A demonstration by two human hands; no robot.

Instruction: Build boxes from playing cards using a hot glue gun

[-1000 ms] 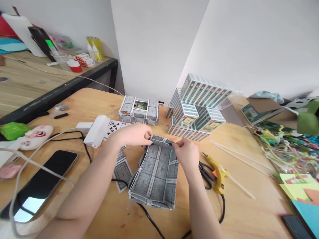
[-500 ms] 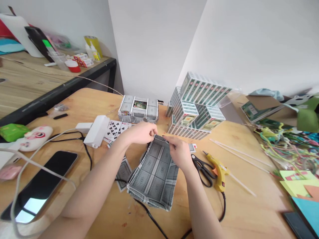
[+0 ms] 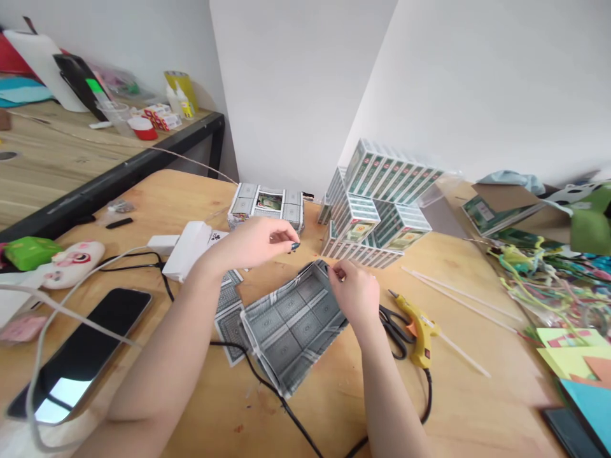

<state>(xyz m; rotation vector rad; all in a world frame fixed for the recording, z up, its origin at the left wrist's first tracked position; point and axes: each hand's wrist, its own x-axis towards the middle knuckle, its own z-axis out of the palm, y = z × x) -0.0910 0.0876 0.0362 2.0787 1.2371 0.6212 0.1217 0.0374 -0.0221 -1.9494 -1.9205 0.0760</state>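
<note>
On the table (image 3: 477,413), between your forearms, the open box (image 3: 292,323) lies askew, your right hand (image 3: 356,292) at its far corner.
Your right thumb and finger appear to pinch that corner, probably to steady the box; your left hand (image 3: 252,242) is up off the rim, fingers loosely curled, can't tell if anything's between the tips. Glue gun (image 3: 420,334) and scissors (image 3: 395,334) sit beside your right forearm, likely for easy reach; loose cards (image 3: 231,324) lie by your left forearm, off the box's left side. Box: grey patterned card backs laid in a grid, pale bands along the seams, low walls, rims slightly wavy, nothing visible inside, long side slanting from near left to far right.
</note>
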